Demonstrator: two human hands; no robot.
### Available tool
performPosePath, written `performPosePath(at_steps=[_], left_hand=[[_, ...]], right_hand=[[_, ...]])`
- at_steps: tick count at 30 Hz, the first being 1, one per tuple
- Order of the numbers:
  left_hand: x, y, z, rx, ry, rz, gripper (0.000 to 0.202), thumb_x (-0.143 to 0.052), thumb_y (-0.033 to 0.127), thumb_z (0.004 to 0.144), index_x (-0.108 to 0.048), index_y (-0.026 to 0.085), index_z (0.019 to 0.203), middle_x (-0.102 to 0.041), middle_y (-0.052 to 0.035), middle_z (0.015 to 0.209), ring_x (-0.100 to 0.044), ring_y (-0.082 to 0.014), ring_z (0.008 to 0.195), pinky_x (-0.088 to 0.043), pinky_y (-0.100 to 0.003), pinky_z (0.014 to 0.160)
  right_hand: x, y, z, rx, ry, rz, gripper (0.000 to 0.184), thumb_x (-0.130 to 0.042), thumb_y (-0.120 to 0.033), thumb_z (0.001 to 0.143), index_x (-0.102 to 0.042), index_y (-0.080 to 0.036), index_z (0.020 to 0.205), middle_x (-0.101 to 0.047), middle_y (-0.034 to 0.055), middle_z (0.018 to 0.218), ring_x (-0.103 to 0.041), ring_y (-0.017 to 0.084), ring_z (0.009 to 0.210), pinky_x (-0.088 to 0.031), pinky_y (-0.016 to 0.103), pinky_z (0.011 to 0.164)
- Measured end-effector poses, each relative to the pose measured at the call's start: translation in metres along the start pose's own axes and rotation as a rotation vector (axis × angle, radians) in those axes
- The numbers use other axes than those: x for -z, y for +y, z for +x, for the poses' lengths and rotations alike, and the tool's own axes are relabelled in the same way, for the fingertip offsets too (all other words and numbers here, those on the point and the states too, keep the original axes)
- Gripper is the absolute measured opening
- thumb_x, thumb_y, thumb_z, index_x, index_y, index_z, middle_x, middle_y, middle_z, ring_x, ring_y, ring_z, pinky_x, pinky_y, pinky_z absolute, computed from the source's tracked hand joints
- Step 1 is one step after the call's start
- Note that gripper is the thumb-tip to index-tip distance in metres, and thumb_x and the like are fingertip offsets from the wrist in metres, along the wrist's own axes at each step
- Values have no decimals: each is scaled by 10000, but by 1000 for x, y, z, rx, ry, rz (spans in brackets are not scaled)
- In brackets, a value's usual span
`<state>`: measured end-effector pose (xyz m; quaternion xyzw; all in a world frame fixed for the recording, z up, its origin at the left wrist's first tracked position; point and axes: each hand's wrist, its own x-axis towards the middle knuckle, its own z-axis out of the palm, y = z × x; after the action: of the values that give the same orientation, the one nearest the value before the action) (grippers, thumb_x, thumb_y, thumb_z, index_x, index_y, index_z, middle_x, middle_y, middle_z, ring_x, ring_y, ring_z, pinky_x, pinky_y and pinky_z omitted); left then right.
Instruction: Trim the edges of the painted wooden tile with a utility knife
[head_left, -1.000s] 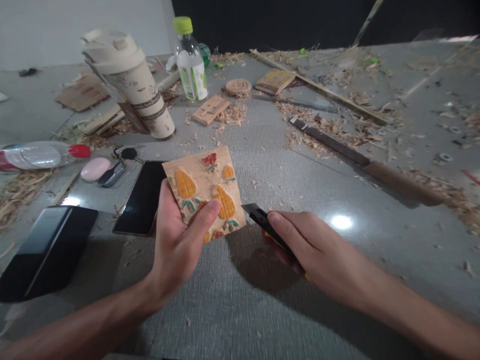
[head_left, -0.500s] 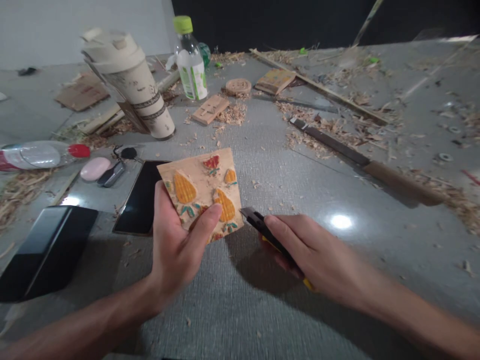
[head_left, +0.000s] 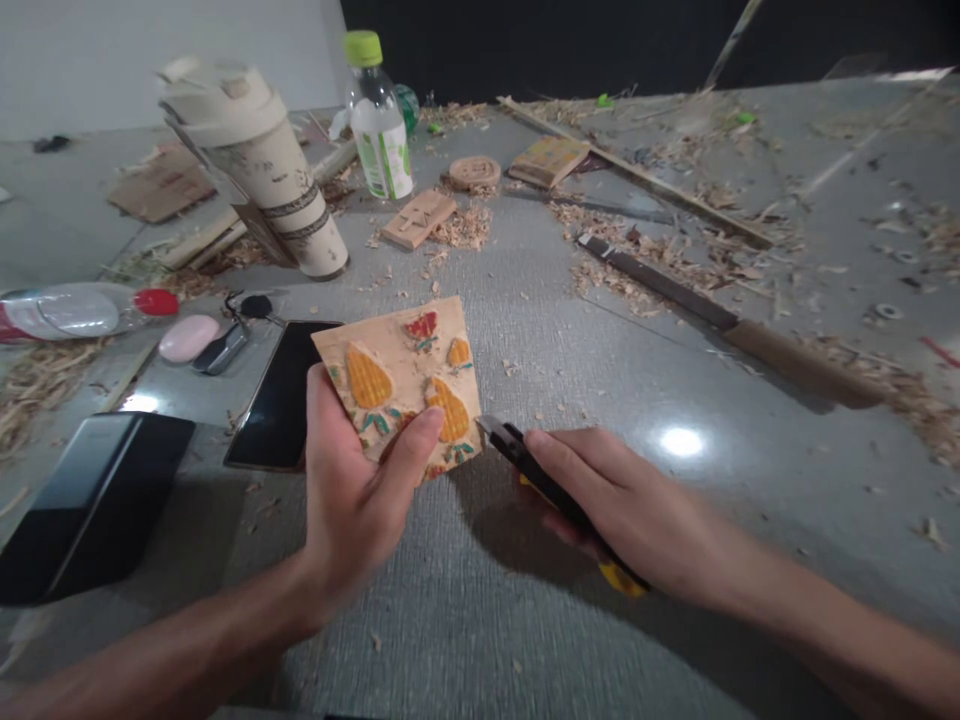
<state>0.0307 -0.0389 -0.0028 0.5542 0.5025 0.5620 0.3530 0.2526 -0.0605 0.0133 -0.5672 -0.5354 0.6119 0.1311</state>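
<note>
A thin carved wooden panel [head_left: 401,360] with raised yellow, red and green plant shapes tilts toward me above the table. My left hand [head_left: 360,470] grips it at the lower left, thumb across its face and the other fingers hidden behind. In my right hand [head_left: 600,490] is a black and yellow utility knife [head_left: 536,465], fingers wrapped round the handle. Its blade points left, with the tip at the panel's right edge near the lower corner; whether it touches the wood I cannot tell.
A phone [head_left: 274,400] and a dark folded device [head_left: 90,500] lie left. Behind stand a tumbler [head_left: 277,170] and a green-capped bottle [head_left: 381,140]. Carved wood pieces [head_left: 420,218] sit at the back, a long wooden-handled blade [head_left: 667,290] at right. Wood shavings [head_left: 465,228] are scattered about.
The utility knife has turned slightly in my right hand, and more of its yellow rear end shows. My left hand and the panel have hardly moved.
</note>
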Motion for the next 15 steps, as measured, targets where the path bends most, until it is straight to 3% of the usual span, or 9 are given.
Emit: performPosePath(at_steps=[5, 8, 11, 15], left_hand=[[-2, -1, 2, 86, -19, -111, 407, -852, 331, 953, -633, 283, 1293, -757, -47, 1318, -753, -258, 1163, -653, -380, 1000], [-3, -6, 4, 173, -60, -214, 441, -853, 355, 957, -635, 276, 1332, -755, -67, 1324, -763, -286, 1176, -653, -448, 1037], [-5, -9, 4, 212, -74, -262, 484, -850, 371, 961, -626, 260, 1374, -744, -97, 1361, -757, -317, 1219, -632, -522, 1082], [-6, -6, 3, 237, -44, -244, 467, -859, 363, 949, -617, 261, 1336, -745, -81, 1356, -754, -312, 1241, -623, -518, 1099]], right_hand=[[-3, -6, 3, -94, -96, 260, 633, -343, -693, 1122, -621, -201, 837, -541, -25, 608, -434, 81, 458, -357, 211, 437], [-5, -9, 3, -99, -119, 319, 616, -340, -652, 1136, -623, -199, 830, -523, -32, 595, -419, 76, 450, -341, 204, 430], [-6, -7, 1, -51, -46, 232, 654, -346, -687, 1135, -633, -199, 807, -559, -19, 609, -463, 81, 483, -371, 212, 462], [-9, 1, -2, 41, 96, 69, 743, -333, -787, 1110, -634, -204, 761, -619, -2, 648, -541, 92, 557, -413, 229, 518]])
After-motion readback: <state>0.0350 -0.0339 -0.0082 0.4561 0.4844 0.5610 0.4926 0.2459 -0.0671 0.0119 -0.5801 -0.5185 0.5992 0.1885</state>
